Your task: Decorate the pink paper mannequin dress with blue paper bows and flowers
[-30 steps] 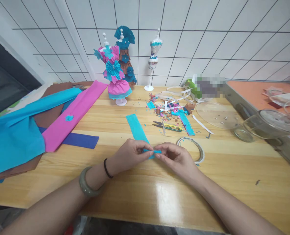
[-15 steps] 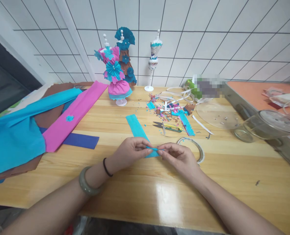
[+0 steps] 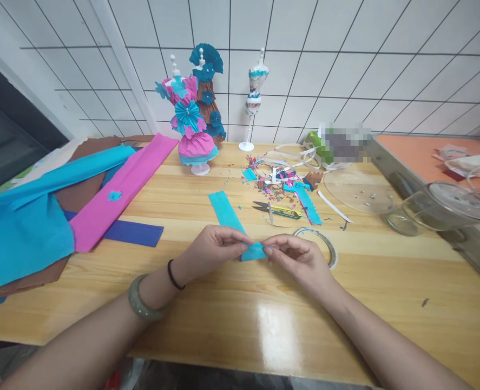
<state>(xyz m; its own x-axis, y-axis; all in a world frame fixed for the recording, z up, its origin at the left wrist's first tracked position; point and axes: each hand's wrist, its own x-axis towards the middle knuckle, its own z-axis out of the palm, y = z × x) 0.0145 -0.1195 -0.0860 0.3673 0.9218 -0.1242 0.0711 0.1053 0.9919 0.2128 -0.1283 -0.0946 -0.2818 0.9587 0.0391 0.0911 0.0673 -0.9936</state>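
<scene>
A light blue crepe paper strip runs across the wooden table toward me, its near end pinched between both hands. My left hand grips the left side of that end between thumb and fingers. On the right side, my right hand pinches the same end, where a narrow fold shows between the fingertips. Just beyond the hands lie yellow-handled thread snips. A roll of narrow tape rests beside my right hand, partly hidden by it.
Folded blue paper and pink paper lie at left. Behind stand a pink paper-dressed mannequin, a brown-and-teal one and a mostly white one. Paper scraps and a clear jar are at right.
My hands have shifted slightly apart at the strip's near end, and more of the blue paper shows between the fingertips. Both hands keep their pinch.
</scene>
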